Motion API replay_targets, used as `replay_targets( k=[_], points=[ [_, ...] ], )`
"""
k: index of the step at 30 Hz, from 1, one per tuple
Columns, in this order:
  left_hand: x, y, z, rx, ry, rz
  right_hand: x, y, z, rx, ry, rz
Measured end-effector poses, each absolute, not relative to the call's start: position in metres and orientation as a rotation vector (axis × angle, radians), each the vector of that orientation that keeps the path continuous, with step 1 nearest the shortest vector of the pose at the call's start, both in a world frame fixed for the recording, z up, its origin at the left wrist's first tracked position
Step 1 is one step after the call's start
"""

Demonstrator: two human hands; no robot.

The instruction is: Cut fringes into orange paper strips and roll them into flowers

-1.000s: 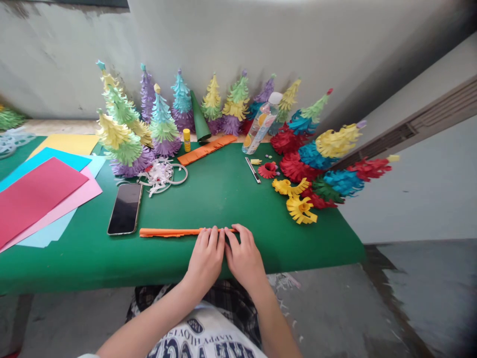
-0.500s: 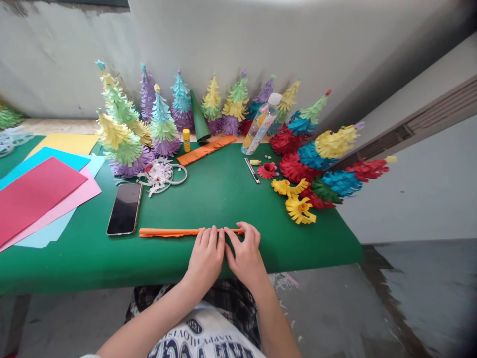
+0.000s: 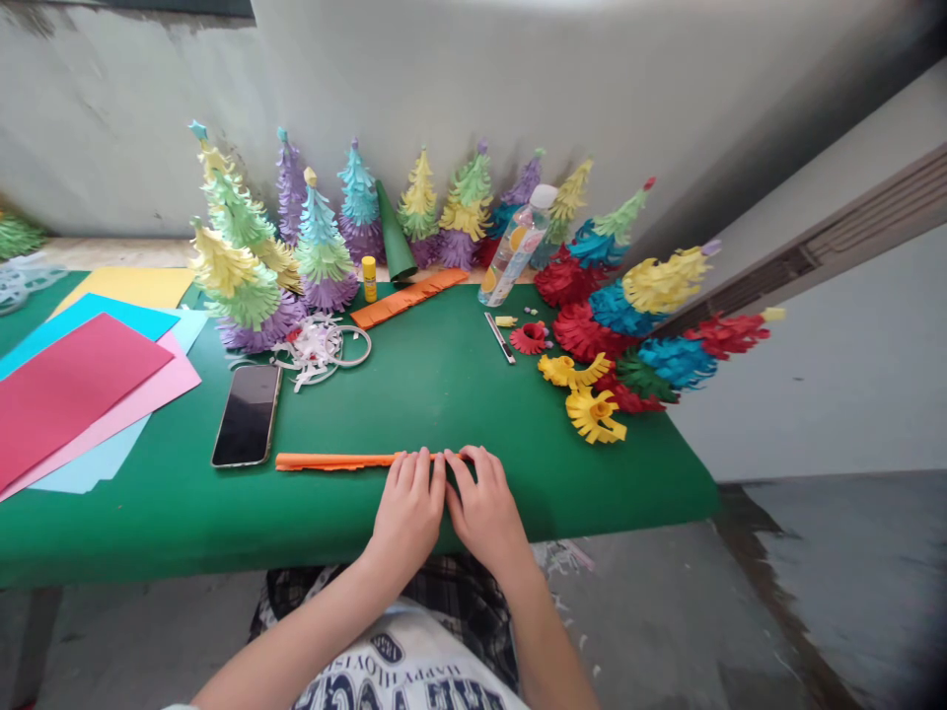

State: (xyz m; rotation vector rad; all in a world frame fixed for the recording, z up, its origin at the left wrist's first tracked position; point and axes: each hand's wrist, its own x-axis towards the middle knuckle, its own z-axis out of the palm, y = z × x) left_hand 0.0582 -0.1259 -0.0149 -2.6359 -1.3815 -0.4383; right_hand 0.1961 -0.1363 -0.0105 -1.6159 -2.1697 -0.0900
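A narrow orange paper strip (image 3: 332,461), folded or rolled lengthwise, lies near the front edge of the green table. My left hand (image 3: 409,508) presses on it with fingers close together, palm down. Close beside it, my right hand (image 3: 484,508) grips the strip's right part, its fingers bent over the paper. Both hands nearly meet at the fingertips. The strip's right end is hidden under my right fingers, while its left end lies bare near a phone (image 3: 247,415).
Paper trees (image 3: 252,296) line the back and right. A bottle (image 3: 518,247), glue stick (image 3: 369,279), fringed orange strip (image 3: 410,298) and green cone (image 3: 398,237) stand or lie before them. A cutter (image 3: 500,338) lies near yellow curls (image 3: 596,414). Coloured sheets (image 3: 81,394) are at left.
My right hand's fingers have drawn in and flattened over the strip's right end, which showed before. My left hand and the strip's left part have stayed in place.
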Motion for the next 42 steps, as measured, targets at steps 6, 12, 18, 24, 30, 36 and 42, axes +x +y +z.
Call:
replay_targets(
  k=[6, 12, 18, 24, 30, 36, 42],
  points=[
    [0.058, -0.125, -0.014, -2.632, -1.404, -0.458, 0.192, -0.135, -0.014, -1.57, -2.269, -0.262],
    [0.059, -0.124, -0.013, -2.643, -1.403, -0.458, 0.191, -0.134, -0.017, -1.596, -2.254, -0.344],
    [0.059, -0.124, -0.013, -2.644, -1.391, -0.445, 0.19, -0.134, -0.014, -1.595, -2.252, -0.336],
    [0.06, -0.125, -0.015, -2.629, -1.402, -0.451, 0.187, -0.132, -0.013, -1.576, -2.198, -0.346],
    [0.06, -0.124, -0.016, -2.638, -1.388, -0.434, 0.186, -0.132, -0.012, -1.592, -2.225, -0.302],
    [0.06, -0.122, -0.014, -2.663, -1.369, -0.405, 0.188, -0.134, -0.015, -1.608, -2.239, -0.308],
    [0.061, -0.123, -0.014, -2.663, -1.369, -0.383, 0.189, -0.138, -0.021, -1.625, -2.243, -0.334]
  ],
)
